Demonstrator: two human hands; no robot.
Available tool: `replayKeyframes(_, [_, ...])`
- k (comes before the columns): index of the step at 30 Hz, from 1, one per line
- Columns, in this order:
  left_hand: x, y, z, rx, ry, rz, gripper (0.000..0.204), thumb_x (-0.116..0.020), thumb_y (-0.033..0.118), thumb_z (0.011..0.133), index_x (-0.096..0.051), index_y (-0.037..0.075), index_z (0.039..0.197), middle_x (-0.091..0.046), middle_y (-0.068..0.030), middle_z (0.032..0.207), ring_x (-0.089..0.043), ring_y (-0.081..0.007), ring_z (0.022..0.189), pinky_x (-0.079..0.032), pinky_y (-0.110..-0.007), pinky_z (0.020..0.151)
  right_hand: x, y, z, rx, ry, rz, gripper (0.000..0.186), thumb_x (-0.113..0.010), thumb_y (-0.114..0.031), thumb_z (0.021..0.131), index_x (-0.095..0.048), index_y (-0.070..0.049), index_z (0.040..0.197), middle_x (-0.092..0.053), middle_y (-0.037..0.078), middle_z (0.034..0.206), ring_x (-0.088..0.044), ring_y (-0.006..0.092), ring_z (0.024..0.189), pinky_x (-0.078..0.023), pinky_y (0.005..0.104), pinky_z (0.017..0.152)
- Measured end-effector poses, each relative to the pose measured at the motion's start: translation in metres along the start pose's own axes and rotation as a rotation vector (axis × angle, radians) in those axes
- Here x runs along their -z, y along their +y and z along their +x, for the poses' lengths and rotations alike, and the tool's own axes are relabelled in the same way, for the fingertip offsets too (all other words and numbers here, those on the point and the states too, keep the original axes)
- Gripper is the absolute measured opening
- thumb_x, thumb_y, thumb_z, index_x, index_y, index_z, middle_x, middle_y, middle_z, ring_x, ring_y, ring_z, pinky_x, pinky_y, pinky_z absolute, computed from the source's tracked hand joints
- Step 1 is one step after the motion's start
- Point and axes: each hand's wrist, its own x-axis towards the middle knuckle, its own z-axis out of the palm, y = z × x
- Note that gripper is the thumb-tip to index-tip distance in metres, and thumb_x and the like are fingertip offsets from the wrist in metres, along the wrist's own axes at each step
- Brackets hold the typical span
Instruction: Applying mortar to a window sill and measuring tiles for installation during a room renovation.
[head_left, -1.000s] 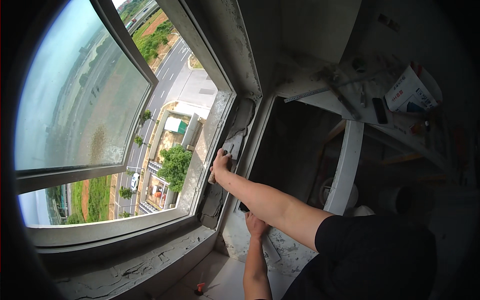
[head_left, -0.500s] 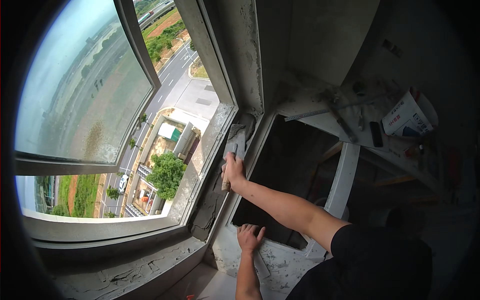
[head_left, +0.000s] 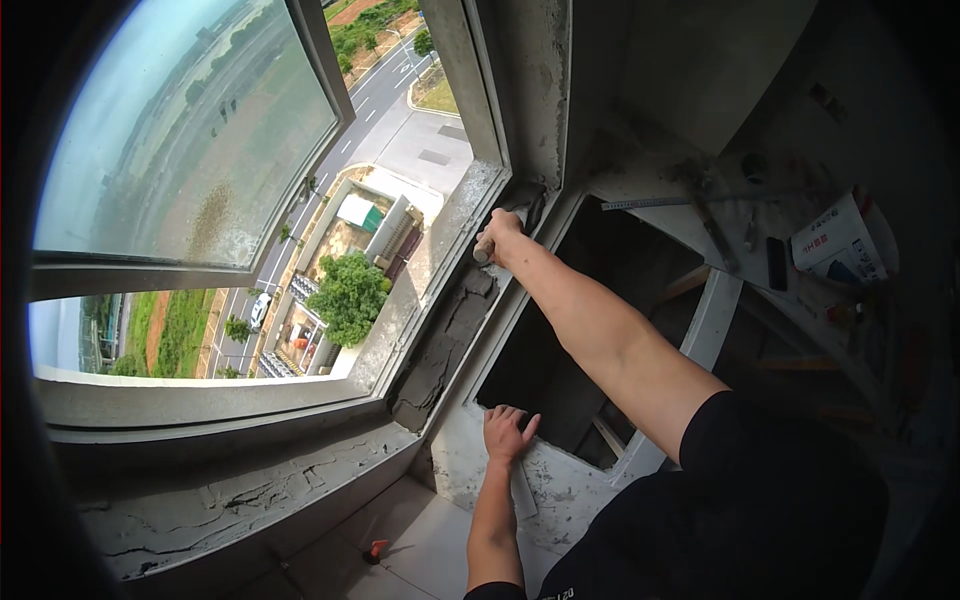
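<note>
My right hand (head_left: 508, 236) is wrapped round the handle of a trowel (head_left: 484, 249), at the far end of the window sill. Its blade is mostly hidden by the hand here. Wet grey mortar (head_left: 443, 345) covers the sill strip along the window frame (head_left: 400, 335), with cracks and ragged patches on its surface. My left hand (head_left: 508, 434) rests on the near rim of a white countertop (head_left: 455, 450), fingers spread at the edge of its rectangular cutout. A flat pale strip (head_left: 523, 494) lies beside the left wrist.
An open window sash (head_left: 190, 150) stands at left, high above a road. A second sill (head_left: 250, 485) carries cracked mortar. On the counter at right lie a tape measure (head_left: 650, 202), a dark phone (head_left: 776, 262) and a white bucket (head_left: 840, 245). An orange-topped object (head_left: 376, 550) is on the floor.
My right hand has pushed the trowel farther along the sill toward the far corner, and its blade no longer shows plainly. My left hand stays at the cutout's edge. The whole view has shifted.
</note>
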Motion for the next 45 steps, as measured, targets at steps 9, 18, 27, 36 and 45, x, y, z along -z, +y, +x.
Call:
replayKeyframes(9, [0.001,-0.011,-0.005,-0.028,-0.039,0.045,0.040,-0.080,0.048,0.092,-0.085,0.012,0.110,-0.082,-0.0087,0.116,-0.071,-0.0286,0.118,-0.048,-0.046,0.105,-0.020,0.167,-0.122,-0.024,-0.049,-0.149,0.044,-0.050,-0.036,0.109,-0.067,0.005,0.105,-0.078,0.022,0.088,-0.077,0.0347,0.067,-0.062,0.0491,0.061])
replayKeyframes(18, [-0.008,-0.012,-0.011,0.031,-0.043,0.074,0.054,-0.077,0.054,0.095,-0.082,0.013,0.130,-0.081,-0.0127,0.132,-0.069,-0.0326,0.133,-0.045,-0.050,0.118,0.035,0.201,-0.150,0.173,-0.284,-0.134,0.052,-0.054,-0.048,0.109,-0.063,0.002,0.100,-0.069,0.021,0.065,-0.069,0.0344,0.052,-0.055,0.0478,0.051])
replayKeyframes(27, [-0.010,0.014,0.012,-0.019,-0.019,0.026,0.035,-0.084,0.046,0.094,-0.084,0.012,0.090,-0.081,-0.0050,0.098,-0.071,-0.0268,0.107,-0.048,-0.043,0.100,0.037,0.009,0.024,0.432,-0.062,-0.066,0.045,-0.054,-0.046,0.110,-0.057,-0.001,0.110,-0.067,0.017,0.068,-0.068,0.0346,0.052,-0.058,0.0493,0.050])
replayKeyframes(36, [-0.005,0.000,0.003,0.019,-0.040,0.024,0.037,-0.083,0.049,0.094,-0.083,0.012,0.090,-0.081,-0.0061,0.099,-0.071,-0.0270,0.108,-0.049,-0.043,0.100,-0.020,0.036,-0.008,0.246,0.195,0.030,0.062,-0.047,-0.045,0.112,-0.072,0.006,0.087,-0.079,0.022,0.081,-0.078,0.0346,0.063,-0.065,0.0464,0.061])
replayKeyframes(45, [0.003,-0.004,-0.004,0.028,-0.012,0.040,0.036,-0.084,0.046,0.094,-0.083,0.010,0.089,-0.080,-0.0064,0.097,-0.071,-0.0278,0.107,-0.049,-0.043,0.100,-0.008,0.100,-0.064,0.392,-0.011,-0.052,0.069,-0.049,-0.055,0.113,-0.070,0.010,0.102,-0.076,0.020,0.071,-0.077,0.0342,0.062,-0.061,0.0468,0.061])
